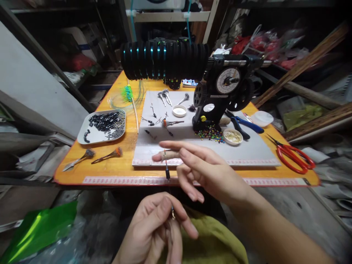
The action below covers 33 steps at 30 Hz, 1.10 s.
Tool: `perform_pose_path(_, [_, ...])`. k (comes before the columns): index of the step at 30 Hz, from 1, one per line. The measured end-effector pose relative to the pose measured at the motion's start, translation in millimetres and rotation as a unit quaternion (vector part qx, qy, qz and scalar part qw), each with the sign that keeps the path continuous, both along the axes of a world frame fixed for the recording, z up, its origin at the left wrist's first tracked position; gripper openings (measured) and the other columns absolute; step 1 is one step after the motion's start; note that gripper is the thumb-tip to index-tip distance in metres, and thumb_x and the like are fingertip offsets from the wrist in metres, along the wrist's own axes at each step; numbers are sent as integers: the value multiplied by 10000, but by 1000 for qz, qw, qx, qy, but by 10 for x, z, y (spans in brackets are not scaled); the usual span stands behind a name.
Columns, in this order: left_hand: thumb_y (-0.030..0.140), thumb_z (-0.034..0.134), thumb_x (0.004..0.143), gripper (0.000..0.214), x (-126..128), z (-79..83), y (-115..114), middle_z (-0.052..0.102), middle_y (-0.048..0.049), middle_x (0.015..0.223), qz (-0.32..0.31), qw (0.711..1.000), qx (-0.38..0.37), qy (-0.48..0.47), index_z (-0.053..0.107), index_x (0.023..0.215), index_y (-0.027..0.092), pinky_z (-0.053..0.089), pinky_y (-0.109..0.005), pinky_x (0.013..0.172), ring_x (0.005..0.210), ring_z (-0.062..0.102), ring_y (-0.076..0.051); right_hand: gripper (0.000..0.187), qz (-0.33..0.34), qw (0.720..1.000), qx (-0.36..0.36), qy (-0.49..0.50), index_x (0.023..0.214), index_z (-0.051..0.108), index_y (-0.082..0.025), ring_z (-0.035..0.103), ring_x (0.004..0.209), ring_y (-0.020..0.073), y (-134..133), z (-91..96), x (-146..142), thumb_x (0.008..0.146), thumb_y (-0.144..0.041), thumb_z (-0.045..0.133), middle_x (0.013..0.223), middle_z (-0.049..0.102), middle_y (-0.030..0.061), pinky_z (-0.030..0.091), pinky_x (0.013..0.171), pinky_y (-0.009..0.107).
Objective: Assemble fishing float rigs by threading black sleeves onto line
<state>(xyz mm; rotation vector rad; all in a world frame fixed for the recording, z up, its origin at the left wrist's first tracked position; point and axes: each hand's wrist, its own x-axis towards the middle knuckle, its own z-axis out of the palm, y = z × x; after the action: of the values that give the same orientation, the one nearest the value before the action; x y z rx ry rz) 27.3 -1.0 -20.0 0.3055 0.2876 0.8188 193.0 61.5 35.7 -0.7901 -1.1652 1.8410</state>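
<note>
My left hand (162,223) is low in front of the table edge, thumb and fingers pinched on a thin fishing line. A small gold-coloured metal swivel (173,214) shows at its fingertips. Above it, my right hand (203,167) has its fingers stretched out and spread over the board's front edge. One of its fingers is wrapped in beige tape (172,154). The line passes by this taped finger, with small coloured beads and a black cylinder (167,174) on it between the hands. Whether the line loops round the finger I cannot tell.
A black spool machine (165,60) with a dial stands on the grey board (247,156). Around it are loose beads (210,135), a dish of gold pieces (233,136), pliers (244,124) and red scissors (294,157). At left lies a white tray (82,137) of black parts.
</note>
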Motion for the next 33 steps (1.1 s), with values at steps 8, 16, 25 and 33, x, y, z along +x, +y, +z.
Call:
perform_pose_path(8, [392,732,883,291,-79,50,-41,788,-83,667,20,990,54,128,769,739,142,496,-108,456,471,677,-77,184,61,981,-80,166,901,666,-149,619,421,47,85,-48,-242,1000,-279,581,659,618,-48,509,401,110])
perform_pose_path(16, [450,590,954,345,-85,168,171,700,-29,707,127,835,187,502,743,1136,199,470,-192,395,407,600,-108,295,-47,959,153,-234,1077,662,-168,550,431,53,186,1,-54,1026,-406,494,759,700,-5,423,414,160])
perform_pose_path(25, [302,682,899,153,-289,563,926,687,-8,695,354,611,364,608,778,1017,285,466,-353,865,782,637,-230,283,-144,781,345,-500,1222,659,-162,731,1001,286,434,-118,115,993,-200,497,1151,761,128,544,841,402])
perform_pose_path(33, [239,653,897,361,-245,814,1650,507,-116,1286,497,469,473,556,579,1250,230,490,-391,937,1083,572,-243,346,-192,676,419,-574,1249,662,-100,735,909,384,407,60,221,1013,-229,444,1124,742,211,560,748,522])
